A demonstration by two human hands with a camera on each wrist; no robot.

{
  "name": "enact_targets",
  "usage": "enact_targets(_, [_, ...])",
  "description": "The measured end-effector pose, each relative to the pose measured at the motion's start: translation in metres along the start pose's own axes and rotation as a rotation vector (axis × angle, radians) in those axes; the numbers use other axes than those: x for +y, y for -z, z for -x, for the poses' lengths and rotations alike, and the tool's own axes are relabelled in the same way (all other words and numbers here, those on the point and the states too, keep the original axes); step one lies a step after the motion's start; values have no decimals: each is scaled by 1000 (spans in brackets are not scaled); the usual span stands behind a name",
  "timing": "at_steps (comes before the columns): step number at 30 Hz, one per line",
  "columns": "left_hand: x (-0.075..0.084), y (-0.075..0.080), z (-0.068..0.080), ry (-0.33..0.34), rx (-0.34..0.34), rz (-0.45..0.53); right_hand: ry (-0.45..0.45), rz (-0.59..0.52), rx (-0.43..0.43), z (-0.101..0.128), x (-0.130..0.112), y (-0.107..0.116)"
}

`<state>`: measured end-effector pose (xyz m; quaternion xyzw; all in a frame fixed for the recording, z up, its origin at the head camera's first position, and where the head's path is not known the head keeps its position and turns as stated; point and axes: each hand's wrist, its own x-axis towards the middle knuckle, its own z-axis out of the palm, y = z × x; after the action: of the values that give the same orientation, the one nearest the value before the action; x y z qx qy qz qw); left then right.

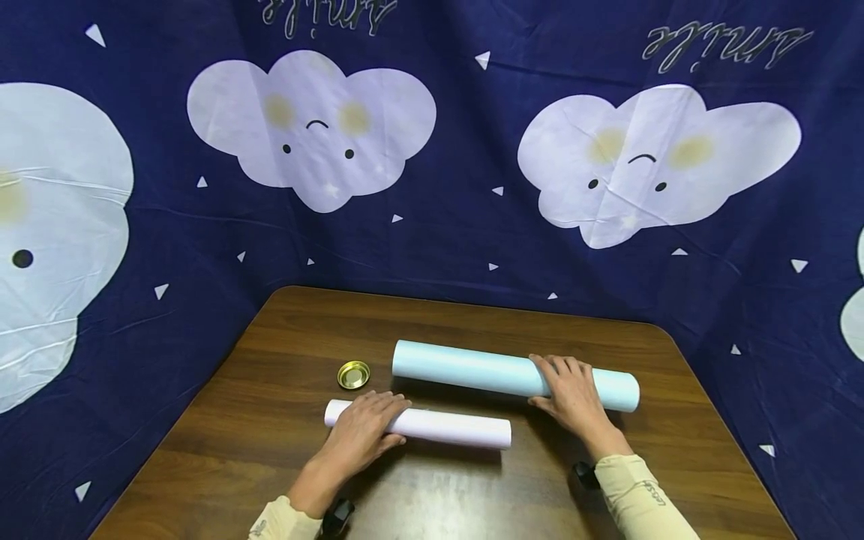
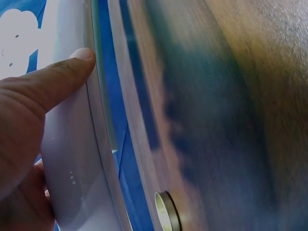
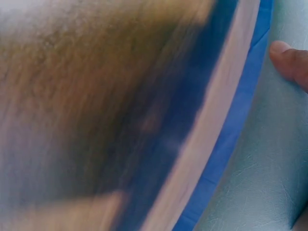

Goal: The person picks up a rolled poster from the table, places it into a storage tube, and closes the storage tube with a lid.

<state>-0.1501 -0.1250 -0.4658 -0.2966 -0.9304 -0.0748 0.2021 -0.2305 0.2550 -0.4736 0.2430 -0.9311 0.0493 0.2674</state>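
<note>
Two hands laid on two paper rolls on a wooden table.

At the left of the wooden table [image 1: 270, 420] a small gold lid [image 1: 354, 374] lies flat, just beyond the left end of the white roll [image 1: 452, 427] and near the left end of the light blue roll [image 1: 466, 369]. The left hand [image 1: 364, 429] rests over the white roll near its left end, fingers curved round it and the thumb pressed along its side. The white roll lies nearest the person; the longer light blue roll lies behind it, the two apart. The right hand [image 1: 574, 394] lies on the blue roll toward its right end, fingers spread over the top; the blurred wrist view seems to show a fingertip flat on the paper. Behind hangs a navy cloud-print cloth [image 1: 472, 187].
</note>
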Motion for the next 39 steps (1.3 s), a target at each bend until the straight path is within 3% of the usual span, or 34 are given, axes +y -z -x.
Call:
enact_targets(19, [-12,14,6,40,54,19,-2,21,18,1,10,16])
enact_targets(31, [-31,22,15,42,144,25,1,29,34,3,15,23])
enact_targets(39, [-42,29,23,73,150,13,5,28,39,4,17,27])
